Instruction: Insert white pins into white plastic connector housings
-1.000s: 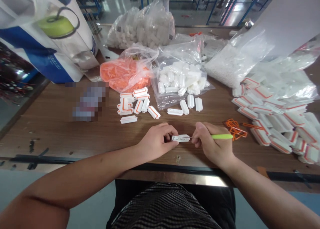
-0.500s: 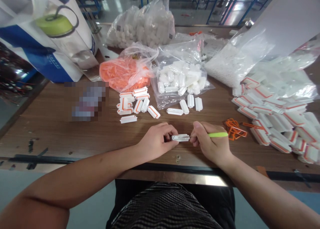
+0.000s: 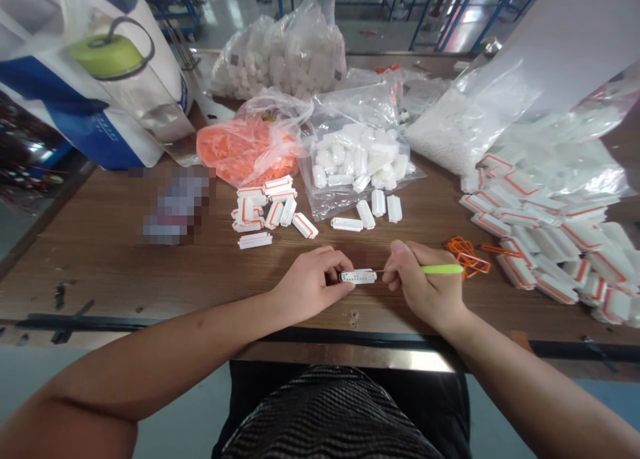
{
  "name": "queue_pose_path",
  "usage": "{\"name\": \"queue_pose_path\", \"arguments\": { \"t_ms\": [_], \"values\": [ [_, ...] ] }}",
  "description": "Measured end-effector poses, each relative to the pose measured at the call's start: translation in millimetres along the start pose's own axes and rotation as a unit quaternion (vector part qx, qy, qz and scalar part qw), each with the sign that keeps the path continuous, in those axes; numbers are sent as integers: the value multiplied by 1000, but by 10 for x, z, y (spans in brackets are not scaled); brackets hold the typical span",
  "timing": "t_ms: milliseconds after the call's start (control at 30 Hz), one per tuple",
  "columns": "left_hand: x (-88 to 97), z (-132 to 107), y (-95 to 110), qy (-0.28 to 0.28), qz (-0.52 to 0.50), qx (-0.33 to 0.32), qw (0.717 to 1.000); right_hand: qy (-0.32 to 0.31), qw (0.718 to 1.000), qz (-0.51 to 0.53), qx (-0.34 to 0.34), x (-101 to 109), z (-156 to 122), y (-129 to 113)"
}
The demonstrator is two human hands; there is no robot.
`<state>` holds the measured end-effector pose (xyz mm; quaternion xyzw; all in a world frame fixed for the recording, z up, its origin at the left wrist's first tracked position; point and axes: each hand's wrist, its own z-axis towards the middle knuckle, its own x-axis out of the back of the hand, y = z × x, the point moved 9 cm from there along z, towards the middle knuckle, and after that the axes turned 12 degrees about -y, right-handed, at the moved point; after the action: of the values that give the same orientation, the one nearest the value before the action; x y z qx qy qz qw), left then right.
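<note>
One dotted white piece (image 3: pixel 361 277) sits between my hands over the bench's (image 3: pixel 150 272) near side; I'd call it mid-work. Left hand (image 3: pixel 310 282), palm down, pinches its left end. Right hand (image 3: pixel 425 282) grips a green-handled tool (image 3: pixel 442 269) pen-style, shaft aimed left at the other end; can't tell if the tip touches. Beyond: orange frames (image 3: pixel 465 255), heap of orange-banded pieces (image 3: pixel 550 289) right, smaller cluster (image 3: pixel 304 225) left, plain white pieces (image 3: pixel 347 224), bagged stock (image 3: pixel 350 152). Can't tell which lot's done, which remains.
</note>
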<state>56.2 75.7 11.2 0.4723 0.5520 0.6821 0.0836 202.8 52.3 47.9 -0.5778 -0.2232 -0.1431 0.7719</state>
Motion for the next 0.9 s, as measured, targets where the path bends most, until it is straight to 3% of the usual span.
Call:
{"name": "queue_pose_path", "arguments": {
  "t_ms": [633,833,900],
  "values": [
    [0,1,17,0,1,-8,1000,-19,1000,0,-14,-57,34,37],
    [1,-2,-3,8,7,4,1000,-63,977,-152,134,-168,-12,-310],
    [0,-1,-1,8,10,3,1000,-64,977,-147,137,-166,-12,-315]
  ]
}}
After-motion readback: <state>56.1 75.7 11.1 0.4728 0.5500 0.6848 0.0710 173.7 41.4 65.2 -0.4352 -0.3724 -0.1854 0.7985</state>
